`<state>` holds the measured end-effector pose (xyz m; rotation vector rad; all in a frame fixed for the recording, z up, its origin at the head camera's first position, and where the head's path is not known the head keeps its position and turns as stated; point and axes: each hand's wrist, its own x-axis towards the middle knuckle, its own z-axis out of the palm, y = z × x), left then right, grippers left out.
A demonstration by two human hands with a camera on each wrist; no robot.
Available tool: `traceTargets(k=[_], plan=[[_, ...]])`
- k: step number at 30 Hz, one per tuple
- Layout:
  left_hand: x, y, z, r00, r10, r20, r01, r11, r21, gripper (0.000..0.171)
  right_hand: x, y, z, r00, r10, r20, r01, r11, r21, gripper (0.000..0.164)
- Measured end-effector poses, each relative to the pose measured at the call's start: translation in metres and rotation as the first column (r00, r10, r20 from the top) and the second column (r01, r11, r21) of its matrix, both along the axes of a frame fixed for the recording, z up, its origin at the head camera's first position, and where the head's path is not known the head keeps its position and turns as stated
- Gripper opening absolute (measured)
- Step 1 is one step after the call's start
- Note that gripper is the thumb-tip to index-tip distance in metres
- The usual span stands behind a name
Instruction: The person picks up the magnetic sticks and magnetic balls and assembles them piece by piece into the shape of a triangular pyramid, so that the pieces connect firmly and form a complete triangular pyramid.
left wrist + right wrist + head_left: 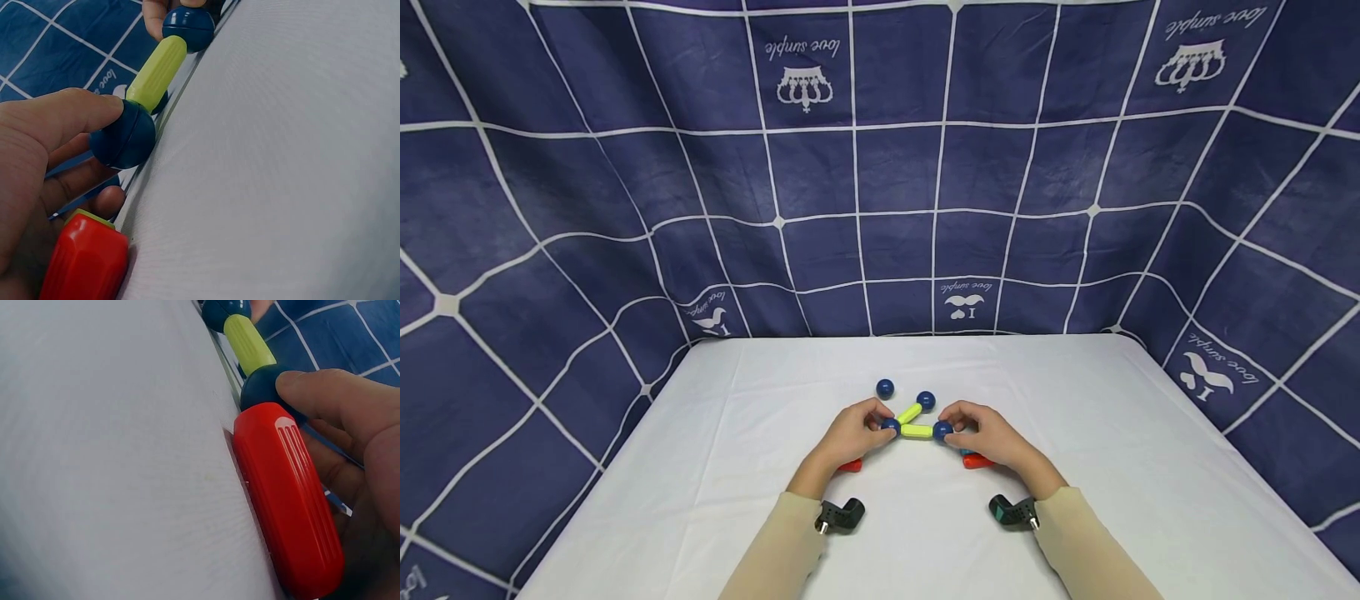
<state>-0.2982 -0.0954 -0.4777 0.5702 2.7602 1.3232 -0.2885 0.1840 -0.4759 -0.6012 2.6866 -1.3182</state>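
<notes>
My left hand [852, 432] pinches a dark blue ball [125, 137] between thumb and fingers. A yellow-green ribbed rod [917, 431] runs from that ball to a second blue ball [262, 387], which my right hand [992, 432] pinches. From the left-hand ball another yellow-green rod [909, 413] slants back to a third blue ball [926, 401]. Below my left hand lies a red rod [86, 259], partly covered by it in the head view. A longer-looking red rod [289, 500] lies beside my right hand, on the white cloth.
A loose blue ball [885, 388] sits on the white-covered table [760, 417], behind the joined pieces. A bit of a lighter blue piece [966, 452] shows by the right-hand red rod. A navy checked curtain [895, 167] closes off the back and sides.
</notes>
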Motion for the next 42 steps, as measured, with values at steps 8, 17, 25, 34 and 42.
traceTargets(k=[8,17,25,34,42], plan=[[0.000,0.001,0.001,1.000,0.003,0.004,-0.003,1.000,-0.006,0.022,-0.001,0.003,0.004,1.000,0.002,-0.015,-0.001,1.000,0.021,0.028],[0.000,0.000,0.000,1.000,0.005,0.005,-0.005,1.000,-0.006,0.023,-0.002,0.027,0.013,0.996,0.082,0.022,-0.082,0.996,0.035,0.018],[0.001,0.001,0.000,1.000,0.009,0.011,-0.009,1.000,-0.008,0.023,-0.002,0.044,0.018,0.981,0.167,0.098,-0.175,0.981,0.082,0.015],[0.002,0.001,0.000,1.000,0.020,0.009,-0.020,1.000,-0.014,0.022,-0.001,0.043,0.019,0.980,0.174,0.101,-0.189,0.969,0.160,0.012],[0.003,0.001,0.001,1.000,0.017,0.004,-0.017,1.000,-0.016,0.023,-0.001,0.043,0.017,0.983,0.154,0.104,-0.171,0.970,0.171,0.011]])
